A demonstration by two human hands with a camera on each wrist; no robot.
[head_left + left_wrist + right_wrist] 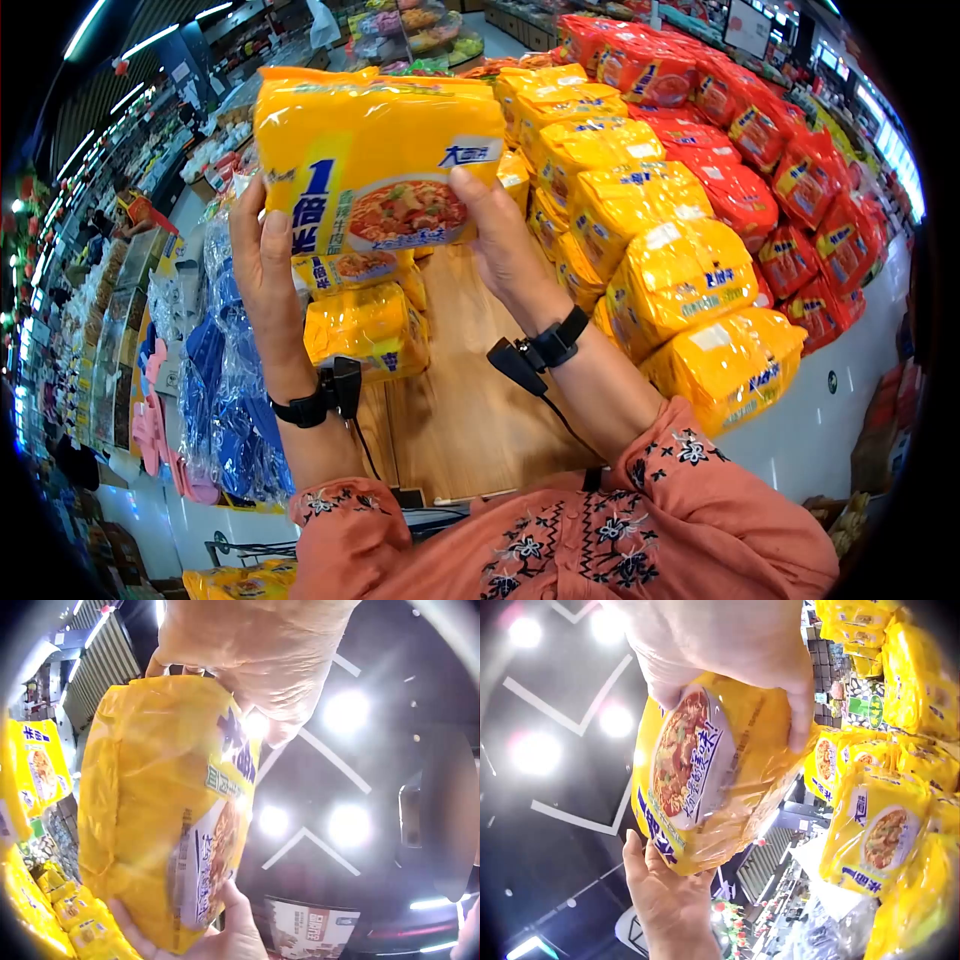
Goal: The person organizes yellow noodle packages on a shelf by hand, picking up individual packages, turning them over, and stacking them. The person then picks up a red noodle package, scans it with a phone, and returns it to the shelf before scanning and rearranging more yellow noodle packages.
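Note:
Both hands hold a yellow multipack of instant noodles [390,120], raised upright above the wooden tabletop, its printed noodle bowl facing the person. My left hand [268,265] grips its lower left corner, thumb against the front. At the lower right, my right hand [505,245] has its thumb on the front near the bowl picture; most of its fingers are hidden behind the pack. In the right wrist view, fingers of the right hand [720,645] bend round the pack's edge, with the left hand [671,900] at the opposite end.
Yellow noodle packs [640,220] stand stacked along the table's right side, with red packs [720,180] beyond. Several yellow packs [365,330] lie on the wooden tabletop [470,400] at left. Blue plastic-wrapped goods [225,380] and pink slippers [150,430] are left of the table.

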